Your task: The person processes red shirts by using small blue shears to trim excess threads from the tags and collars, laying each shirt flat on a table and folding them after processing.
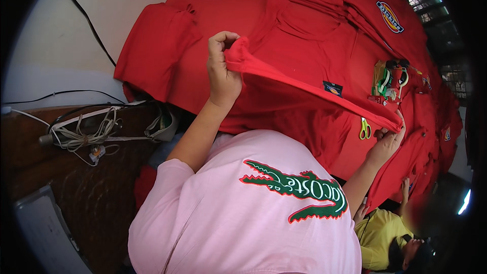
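Red garments cover the table (66, 30). I hold one red shirt (284, 106) lifted above it, stretched taut to straighten its edge: my left hand (222, 68) clenched on one end, right hand (388, 139) pinching the other, beside the green-handled scissors (364, 128).

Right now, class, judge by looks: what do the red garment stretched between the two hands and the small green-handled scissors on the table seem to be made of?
Red garment: apparently soft knit cloth, matte; it bunches in the left hand and stretches to the right hand. Small green-handled scissors: handles look like glossy plastic; the blades are too small to judge.
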A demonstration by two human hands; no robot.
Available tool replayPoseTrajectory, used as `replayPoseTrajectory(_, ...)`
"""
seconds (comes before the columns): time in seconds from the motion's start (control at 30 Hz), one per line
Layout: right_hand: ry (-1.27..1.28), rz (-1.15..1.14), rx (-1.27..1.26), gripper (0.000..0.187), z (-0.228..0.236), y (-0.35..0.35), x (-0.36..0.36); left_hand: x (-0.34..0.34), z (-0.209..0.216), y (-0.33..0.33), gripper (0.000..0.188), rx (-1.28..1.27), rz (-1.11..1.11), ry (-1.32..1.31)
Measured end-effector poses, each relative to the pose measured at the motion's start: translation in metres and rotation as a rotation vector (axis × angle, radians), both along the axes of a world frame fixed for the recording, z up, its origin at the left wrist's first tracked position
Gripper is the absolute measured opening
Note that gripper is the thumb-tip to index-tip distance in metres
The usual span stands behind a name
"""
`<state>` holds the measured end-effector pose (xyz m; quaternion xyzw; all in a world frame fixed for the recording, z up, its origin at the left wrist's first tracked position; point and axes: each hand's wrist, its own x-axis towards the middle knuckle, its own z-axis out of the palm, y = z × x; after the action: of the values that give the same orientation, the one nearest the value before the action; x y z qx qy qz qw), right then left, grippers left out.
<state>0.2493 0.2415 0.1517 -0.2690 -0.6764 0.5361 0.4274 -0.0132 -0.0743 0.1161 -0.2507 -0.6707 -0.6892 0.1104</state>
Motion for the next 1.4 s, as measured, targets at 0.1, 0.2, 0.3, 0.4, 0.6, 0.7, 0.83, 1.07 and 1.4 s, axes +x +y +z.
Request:
replayPoseTrajectory(0.1, 0.006, -0.056, -0.031, 0.028, -0.006, 0.008, 0.004, 0.003, 0.008, -0.004, 0.038, -0.100, -0.181, -0.180)
replayPoseTrajectory(0.2, -0.103, -0.149, -0.027, 0.021, -0.025, 0.034, 0.015, 0.005, 0.005, -0.010, 0.049, -0.255, -0.480, -0.375)
replayPoseTrajectory(0.3, -0.430, -0.134, 0.175, 0.032, -0.065, 0.064, 0.026, 0.021, -0.003, -0.012, 0.052, -0.348, -0.800, -0.765)
replayPoseTrajectory(0.4, -0.535, -0.076, -0.014, 0.031, -0.061, 0.031, 0.021, 0.039, -0.020, -0.019, 0.047, -0.305, -0.943, -1.010)
replayPoseTrajectory(0.6, -0.450, 0.390, -0.185, 0.021, -0.008, -0.075, -0.038, 0.053, -0.026, -0.006, 0.030, -0.192, -0.858, -0.917)
replayPoseTrajectory(0.7, -0.363, 0.578, -0.079, 0.021, 0.007, -0.102, -0.061, 0.055, 0.003, 0.008, 0.023, -0.163, -0.802, -0.800)
replayPoseTrajectory(0.83, -0.200, 0.675, -0.050, 0.021, 0.017, -0.117, -0.083, 0.054, 0.016, 0.015, 0.018, -0.034, -0.821, -0.728)
replayPoseTrajectory(1.07, -0.165, 0.705, -0.128, 0.022, 0.018, -0.120, -0.094, 0.058, 0.014, 0.020, 0.018, 0.206, -0.901, -0.762)
replayPoseTrajectory(1.4, -0.240, 0.733, 0.070, 0.016, 0.017, -0.111, -0.105, 0.054, 0.010, 0.024, 0.017, 0.159, -0.894, -0.731)
